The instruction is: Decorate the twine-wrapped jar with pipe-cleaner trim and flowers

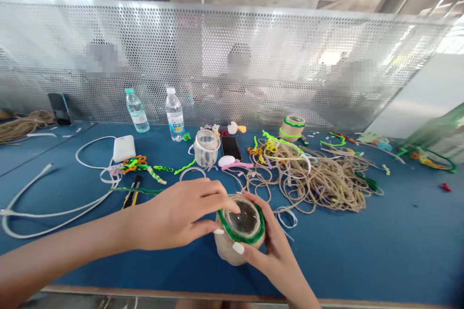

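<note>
A jar wrapped in twine [232,251] stands close to the table's front edge, with a dark round glass area at its top. A fuzzy green pipe cleaner [250,240] rings its upper part. My right hand [270,246] curls round the right side of the jar, thumb in front and fingers behind. From the left, my left hand [192,210] reaches over the rim, its thumb against the side and index finger over the top, pinching at the green band. A thin green strand runs out leftward behind this hand; whether it joins the band is hidden.
Tangled twine [326,178] lies right of centre, before another wrapped jar [292,128]. A clear jar [207,149], phone [231,147], two water bottles [175,116], a utility knife [131,192], white cables [54,231] and pipe cleaner pieces lie around. A perforated metal screen [217,58] stands behind.
</note>
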Demonstrator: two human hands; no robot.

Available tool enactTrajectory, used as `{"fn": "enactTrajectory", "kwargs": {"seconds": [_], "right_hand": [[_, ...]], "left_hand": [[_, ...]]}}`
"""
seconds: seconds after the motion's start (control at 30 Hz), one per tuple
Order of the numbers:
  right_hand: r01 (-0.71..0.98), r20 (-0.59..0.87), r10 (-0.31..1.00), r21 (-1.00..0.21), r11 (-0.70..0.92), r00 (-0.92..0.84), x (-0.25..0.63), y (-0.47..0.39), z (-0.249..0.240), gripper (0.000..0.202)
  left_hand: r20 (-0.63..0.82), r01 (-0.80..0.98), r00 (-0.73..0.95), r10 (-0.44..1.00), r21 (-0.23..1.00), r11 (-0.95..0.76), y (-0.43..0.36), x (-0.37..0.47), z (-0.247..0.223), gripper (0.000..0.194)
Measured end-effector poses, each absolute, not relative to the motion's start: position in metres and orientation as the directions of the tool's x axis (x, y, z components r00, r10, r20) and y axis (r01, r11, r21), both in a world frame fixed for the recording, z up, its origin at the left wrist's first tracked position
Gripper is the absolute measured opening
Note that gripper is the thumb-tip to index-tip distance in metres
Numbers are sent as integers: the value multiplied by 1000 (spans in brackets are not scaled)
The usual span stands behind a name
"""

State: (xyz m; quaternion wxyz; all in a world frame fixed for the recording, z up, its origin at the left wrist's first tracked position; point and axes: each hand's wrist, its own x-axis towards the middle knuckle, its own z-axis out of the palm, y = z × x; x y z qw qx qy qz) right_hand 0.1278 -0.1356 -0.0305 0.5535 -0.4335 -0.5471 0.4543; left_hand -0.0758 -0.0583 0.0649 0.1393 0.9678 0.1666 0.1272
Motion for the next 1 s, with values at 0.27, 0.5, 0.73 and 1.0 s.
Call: {"fn": "enactTrajectory", "kwargs": {"seconds": [0.27,0.5,0.73,1.0], "right_hand": [[-14,227,973,-974,227,-26,129,-136,-31,66],[-15,192,981,-981,192,-13,128,-138,-32,72],[-70,189,982,-979,190,20,125,-138,-31,71],[-19,220,972,-975,222,78,120,-141,-38,70]], "left_hand": [[184,229,918,352,478,-848,-50,-71,49,28],[254,179,899,357,531,-829,-49,-69,42,24],[403,104,837,371,548,-830,-50,-63,32,20],[585,-58,782,215,412,-910,-50,-63,19,10]]}}
